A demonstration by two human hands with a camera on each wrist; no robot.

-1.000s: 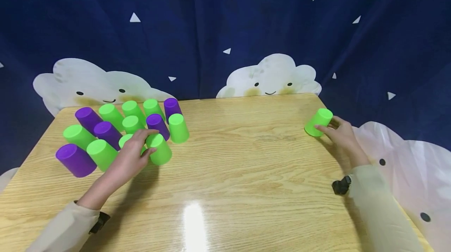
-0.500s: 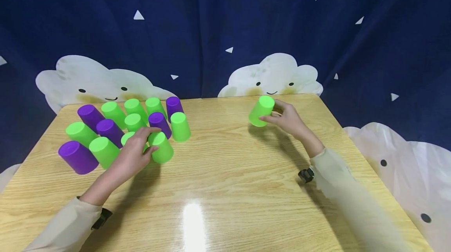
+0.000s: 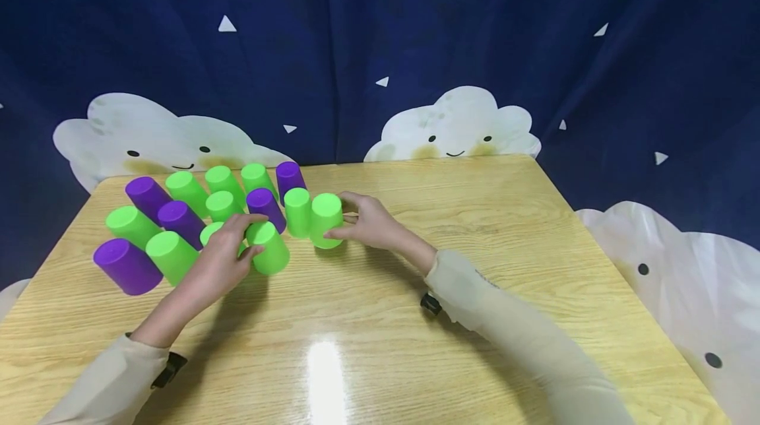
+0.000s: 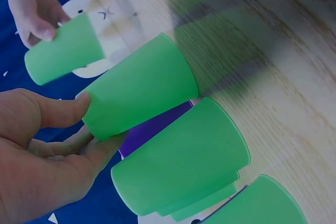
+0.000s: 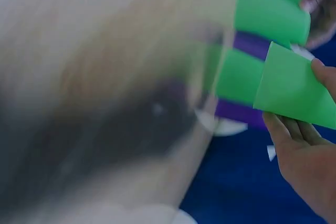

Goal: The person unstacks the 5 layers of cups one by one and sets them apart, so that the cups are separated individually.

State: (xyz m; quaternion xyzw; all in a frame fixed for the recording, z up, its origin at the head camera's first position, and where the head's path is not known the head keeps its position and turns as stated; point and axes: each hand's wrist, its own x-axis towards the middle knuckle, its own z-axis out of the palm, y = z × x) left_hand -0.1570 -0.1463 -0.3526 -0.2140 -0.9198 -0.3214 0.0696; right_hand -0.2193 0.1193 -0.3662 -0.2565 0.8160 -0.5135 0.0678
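My left hand [image 3: 221, 257] pinches an upside-down green cup [image 3: 270, 252] near its base, at the front right of a group of upturned cups. In the left wrist view, thumb and fingers sit on either side of that cup's narrow end. My right hand [image 3: 374, 224] grips another upturned green cup [image 3: 326, 222], next to a standing green cup [image 3: 297, 212] at the group's right edge. The right wrist view has the gripped cup [image 5: 294, 85] overlapping others behind it; whether its rim touches the table, I cannot tell.
Several upturned green and purple cups, among them a purple cup [image 3: 127, 266], stand in rows on the left of the wooden table [image 3: 451, 240]. Behind it hangs a dark blue curtain [image 3: 356, 29] with cloud prints.
My right hand has carried its green cup from the table's right side leftward to the group, beside the rightmost green cup. My left hand has stayed on its cup.
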